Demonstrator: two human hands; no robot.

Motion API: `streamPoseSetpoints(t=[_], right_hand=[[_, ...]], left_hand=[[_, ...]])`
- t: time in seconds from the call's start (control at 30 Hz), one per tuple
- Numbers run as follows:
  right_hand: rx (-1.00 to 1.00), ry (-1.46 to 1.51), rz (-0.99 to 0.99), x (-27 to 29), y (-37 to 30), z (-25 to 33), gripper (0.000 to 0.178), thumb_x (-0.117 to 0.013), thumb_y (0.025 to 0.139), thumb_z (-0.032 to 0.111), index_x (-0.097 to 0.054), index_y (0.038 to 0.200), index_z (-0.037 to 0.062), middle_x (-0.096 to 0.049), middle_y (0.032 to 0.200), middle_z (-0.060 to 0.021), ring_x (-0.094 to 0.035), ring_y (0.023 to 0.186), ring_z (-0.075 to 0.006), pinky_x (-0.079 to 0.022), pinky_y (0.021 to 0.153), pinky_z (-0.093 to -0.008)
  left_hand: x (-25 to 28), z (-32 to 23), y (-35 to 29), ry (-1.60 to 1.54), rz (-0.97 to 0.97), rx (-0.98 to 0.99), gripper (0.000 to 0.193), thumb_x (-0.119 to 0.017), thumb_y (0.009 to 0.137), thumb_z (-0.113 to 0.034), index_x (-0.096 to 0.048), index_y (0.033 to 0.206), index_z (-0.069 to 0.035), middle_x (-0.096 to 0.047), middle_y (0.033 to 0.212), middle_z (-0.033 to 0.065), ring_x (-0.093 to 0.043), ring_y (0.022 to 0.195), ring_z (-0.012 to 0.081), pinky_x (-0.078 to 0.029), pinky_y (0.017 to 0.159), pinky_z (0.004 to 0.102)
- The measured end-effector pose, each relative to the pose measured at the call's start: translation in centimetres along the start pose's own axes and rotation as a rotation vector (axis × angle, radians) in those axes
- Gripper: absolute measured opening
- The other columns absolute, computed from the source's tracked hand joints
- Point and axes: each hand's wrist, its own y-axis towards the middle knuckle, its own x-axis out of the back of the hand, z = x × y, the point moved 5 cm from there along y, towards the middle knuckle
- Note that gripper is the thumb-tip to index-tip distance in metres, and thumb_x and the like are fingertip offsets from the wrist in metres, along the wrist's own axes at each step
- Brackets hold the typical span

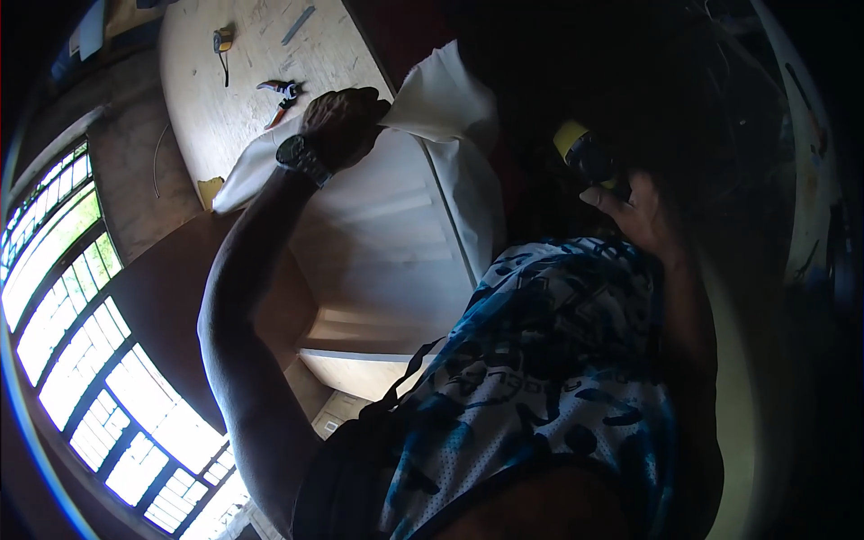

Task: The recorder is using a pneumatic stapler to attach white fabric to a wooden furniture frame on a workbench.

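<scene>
My left hand (346, 124), with a watch on its wrist, is closed on a white cloth (441, 99). The cloth drapes over the edge of a pale wooden panel and hangs down toward my body. To the right, my right hand (643, 216) is curled round a tool with a yellow end and a dark body (585, 151); shadow hides what kind it is. Close beyond my left hand lie pliers or cutters with orange-and-black handles (281, 101) on the wooden surface (270, 63).
A yellow tape measure (223, 39) and a flat grey strip (298, 25) lie farther off on the wooden surface. A barred window (117, 378) lets in bright light at the left. Deep shadow covers the right side, where a pale curved edge (805, 162) shows.
</scene>
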Motion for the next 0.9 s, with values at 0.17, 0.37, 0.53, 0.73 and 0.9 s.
streamPoseSetpoints(t=[0.17, 0.37, 0.53, 0.73, 0.9], right_hand=[[0.154, -0.053, -0.115, -0.1, 0.4, -0.3, 0.061, -0.065, 0.086, 0.06, -0.063, 0.111, 0.0039, -0.066, 0.095, -0.014, -0.067, 0.087, -0.0259, -0.056, 0.075, -0.0392], [0.501, -0.041, -0.326, 0.1, -0.1, 2.7, 0.06, -0.065, 0.086, 0.061, -0.063, 0.101, 0.0033, -0.064, 0.083, -0.0099, -0.065, 0.071, -0.0206, -0.055, 0.061, -0.0332], [0.554, -0.027, -0.275, -1.3, 1.5, 3.2, 0.06, -0.064, 0.086, 0.062, -0.06, 0.099, 0.0042, -0.061, 0.078, -0.0068, -0.061, 0.062, -0.0167, -0.053, 0.053, -0.0289], [0.732, 0.21, -0.357, -1.4, 2.9, 7.8, 0.058, -0.063, 0.087, 0.061, -0.061, 0.101, 0.0049, -0.062, 0.077, -0.0059, -0.062, 0.061, -0.014, -0.053, 0.052, -0.0275], [0.657, 0.775, -0.021, -1.7, 5.0, 9.7, 0.05, -0.059, 0.093, 0.058, -0.056, 0.101, 0.0084, -0.059, 0.07, 0.0009, -0.062, 0.062, -0.0082, -0.053, 0.057, -0.0252]], left_hand=[[-1.3, -1.5, -2.3, 0.057, -0.744, -0.166, 0.024, -0.064, 0.076, -0.007, -0.07, 0.098, -0.015, -0.064, 0.116, 0.003, -0.064, 0.098, 0.0233, -0.052, 0.082, 0.0387], [-3.5, -1.1, -1.9, 0.028, -0.842, -0.03, 0.038, -0.064, 0.071, -0.007, -0.063, 0.108, -0.016, -0.066, 0.109, 0.0031, -0.066, 0.092, 0.0241, -0.054, 0.076, 0.0393], [-3.7, -0.9, -0.5, 0.003, -0.842, 0.141, 0.031, -0.064, 0.074, -0.01, -0.064, 0.104, -0.018, -0.069, 0.091, 0.004, -0.067, 0.081, 0.0281, -0.053, 0.069, 0.0431], [-3.9, 0.3, 0.8, -0.131, -0.804, 0.278, 0.018, -0.064, 0.079, -0.022, -0.061, 0.096, -0.019, -0.066, 0.085, 0.0049, -0.067, 0.081, 0.0318, -0.052, 0.066, 0.0471], [-4.3, 2.7, 1.9, -0.172, -0.701, 0.353, 0.015, -0.065, 0.084, -0.029, -0.064, 0.092, -0.017, -0.071, 0.085, 0.0091, -0.068, 0.079, 0.0365, -0.053, 0.067, 0.0483]])
